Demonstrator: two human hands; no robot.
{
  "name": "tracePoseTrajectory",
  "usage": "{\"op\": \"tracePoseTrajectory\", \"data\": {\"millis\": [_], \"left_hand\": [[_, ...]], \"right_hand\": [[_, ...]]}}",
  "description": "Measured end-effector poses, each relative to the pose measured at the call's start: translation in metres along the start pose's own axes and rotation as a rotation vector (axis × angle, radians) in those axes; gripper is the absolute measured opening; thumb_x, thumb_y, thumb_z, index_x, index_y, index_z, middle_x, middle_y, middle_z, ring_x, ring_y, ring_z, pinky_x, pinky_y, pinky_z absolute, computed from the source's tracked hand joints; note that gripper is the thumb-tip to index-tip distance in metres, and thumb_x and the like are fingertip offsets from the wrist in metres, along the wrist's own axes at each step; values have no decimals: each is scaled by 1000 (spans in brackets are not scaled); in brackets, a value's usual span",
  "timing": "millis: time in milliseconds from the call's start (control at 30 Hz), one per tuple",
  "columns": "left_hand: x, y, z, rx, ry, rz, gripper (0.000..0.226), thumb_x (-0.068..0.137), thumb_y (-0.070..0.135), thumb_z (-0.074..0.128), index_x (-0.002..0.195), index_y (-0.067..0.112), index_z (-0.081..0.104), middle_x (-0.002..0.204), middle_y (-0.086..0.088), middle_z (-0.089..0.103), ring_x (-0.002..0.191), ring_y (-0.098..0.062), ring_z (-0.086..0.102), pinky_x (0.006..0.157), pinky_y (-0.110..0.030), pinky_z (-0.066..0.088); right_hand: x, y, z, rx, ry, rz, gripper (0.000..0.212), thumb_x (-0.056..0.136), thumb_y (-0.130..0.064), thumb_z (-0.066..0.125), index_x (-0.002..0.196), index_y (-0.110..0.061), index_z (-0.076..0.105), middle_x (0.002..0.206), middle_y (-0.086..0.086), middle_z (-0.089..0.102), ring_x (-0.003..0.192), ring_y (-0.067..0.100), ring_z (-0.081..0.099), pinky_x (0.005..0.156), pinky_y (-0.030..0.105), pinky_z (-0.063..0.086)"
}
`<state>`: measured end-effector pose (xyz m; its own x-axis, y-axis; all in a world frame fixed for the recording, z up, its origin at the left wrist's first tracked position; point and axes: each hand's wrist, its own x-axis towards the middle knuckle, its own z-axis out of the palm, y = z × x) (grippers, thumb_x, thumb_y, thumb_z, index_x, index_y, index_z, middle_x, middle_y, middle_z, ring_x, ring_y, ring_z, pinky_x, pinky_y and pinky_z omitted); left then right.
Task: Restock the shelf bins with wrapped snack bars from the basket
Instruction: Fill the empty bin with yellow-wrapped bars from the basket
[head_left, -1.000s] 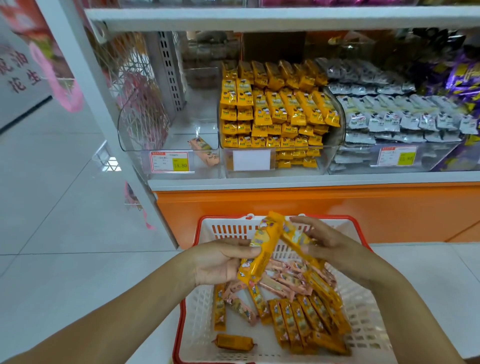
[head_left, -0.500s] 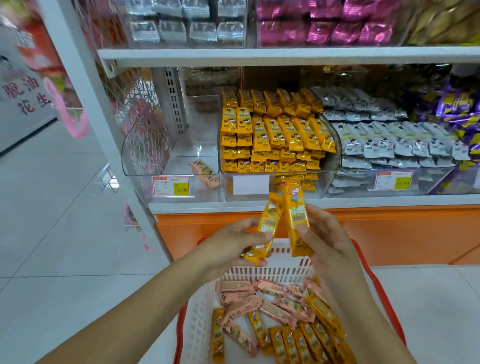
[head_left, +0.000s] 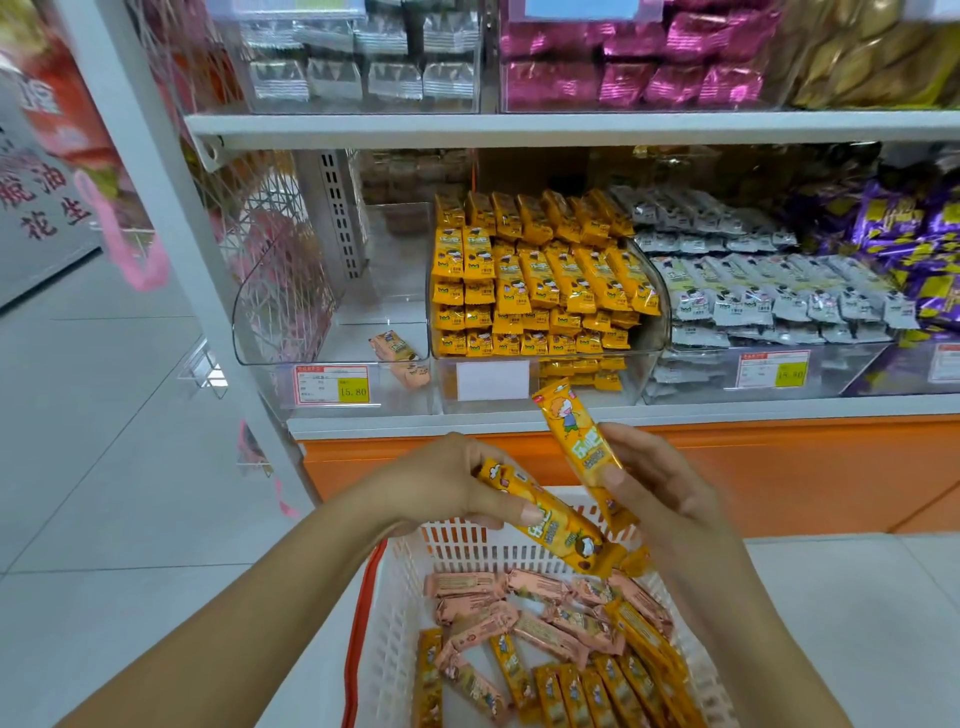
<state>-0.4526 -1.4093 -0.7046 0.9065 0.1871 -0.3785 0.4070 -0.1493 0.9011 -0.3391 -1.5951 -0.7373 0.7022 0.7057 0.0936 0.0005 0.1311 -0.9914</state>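
Shelving (head_left: 571, 130) in white fills the upper view, from ten round to three o'clock, over an orange base (head_left: 805, 467). At six o'clock sits a white basket (head_left: 395, 623) with a red rim, and in it lies a loose heap of pink bars (head_left: 498, 618) and yellow bars (head_left: 587, 691). On the lower shelf stand clear bins: the middle bin (head_left: 652, 358) at twelve o'clock is stacked high with yellow packs (head_left: 540, 280), the left bin (head_left: 249, 322) at ten o'clock holds only a couple of pink packs (head_left: 397, 351), and the right bin (head_left: 852, 364) at two o'clock holds grey packs (head_left: 769, 301). Above the basket's far rim the left hand (head_left: 441, 483) has its fingers and thumb pinched on one yellow bar (head_left: 550, 525), which slants down toward four o'clock. Just beside it the right hand (head_left: 660, 483) grasps a second yellow bar (head_left: 576, 436) between fingers and thumb, its top end tilted toward eleven o'clock, in front of the shelf edge. The two bars cross near their lower ends. A red-bordered price tag (head_left: 332, 384) sits on the left bin's front.
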Motion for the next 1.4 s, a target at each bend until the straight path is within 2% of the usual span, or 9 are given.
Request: {"op": "tracePoseTrajectory", "data": {"millis": [200,500,667,767,867,1033,1133,1267,1400], "left_hand": [[-4,-1,2,-138,-15,4,25,79,16,71,102,7,69,104,-8,72,100,-19,68,85,-25,54],[1,0,2,-341,111,-40,50,66,23,74,111,3,66,104,-13,72,92,-21,70,78,-26,58],[3,9,-2,-392,222,8,39,82,21,69,116,5,63,106,-14,71,101,-28,68,87,-37,56],[5,19,-6,-410,281,72,36,82,25,68,113,8,64,101,-11,73,92,-24,70,80,-34,58],[4,33,-13,-355,353,180,36,81,32,67,110,12,65,101,-8,73,92,-21,71,78,-32,59],[4,42,-53,50,798,345,47,86,41,62,129,21,57,126,3,62,113,-12,58,88,-23,49],[9,40,-72,93,750,301,59,91,32,60,144,24,37,149,0,38,118,-5,44,58,1,42],[21,39,-71,225,720,337,68,94,35,54,151,28,18,150,12,31,132,-8,34,104,-22,34],[36,43,-68,235,696,372,80,93,50,49,152,26,0,142,25,22,134,3,20,117,-33,15]], "right_hand": [[-4,0,3,-25,-61,8,33,81,-15,62,113,-20,66,106,-4,72,92,12,67,65,21,54],[-3,9,11,-283,-127,-43,40,96,-11,52,124,-38,61,119,-15,66,111,6,61,89,34,53],[4,-9,25,-463,-196,-131,48,83,-44,60,128,-55,46,120,-34,50,109,-7,51,83,12,46],[14,-14,36,-798,-98,-328,70,81,-48,70,137,-54,28,119,-26,35,114,-3,38,88,12,38],[32,-23,43,-832,26,-431,71,76,-39,63,142,-38,37,112,-19,37,108,6,43,84,18,38],[91,-57,46,-808,304,-410,62,81,-33,65,139,-28,45,119,-8,50,113,14,43,88,29,37],[131,-68,53,-794,393,-359,53,83,-34,64,135,-28,51,122,2,55,116,21,47,92,36,41],[169,-64,72,-855,449,-291,45,90,-34,59,135,-32,54,129,6,44,123,24,36,100,35,33],[185,-48,91,-952,492,-281,41,95,-38,54,136,-33,53,139,7,37,126,26,32,104,37,31]]}}
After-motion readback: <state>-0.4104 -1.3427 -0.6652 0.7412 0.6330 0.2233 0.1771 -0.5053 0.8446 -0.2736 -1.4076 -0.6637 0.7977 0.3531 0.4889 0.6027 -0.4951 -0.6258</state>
